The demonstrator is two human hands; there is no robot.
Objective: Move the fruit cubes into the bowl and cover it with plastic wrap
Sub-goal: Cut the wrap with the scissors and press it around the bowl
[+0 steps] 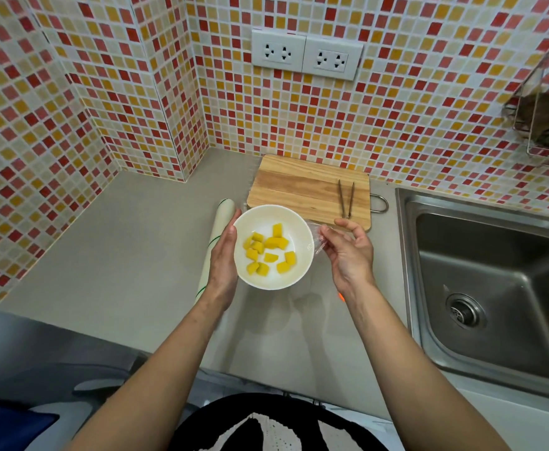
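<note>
our right fingers (326,244) are curling and pinching a crumpled edge of clear plastic wrap (315,239) just beside the right rim of the round white ceramic bowl (291,219). our right hand (348,252) is hovering over the grey countertop (130,255). our left hand (223,255) is lying flat, fingers straight, pressing against the bowl's left wall and grasping nothing. the yellow fruit cubes (268,252) are sitting inside the bowl. the bowl is resting on the countertop, touching the near edge of the pale wooden cutting board (299,187). slim metal tongs (346,198) are lying on the board's right side. a white plastic-wrap roll (217,229) is lying left of our left hand. a steel sink (494,271) is sitting to the right.
</note>
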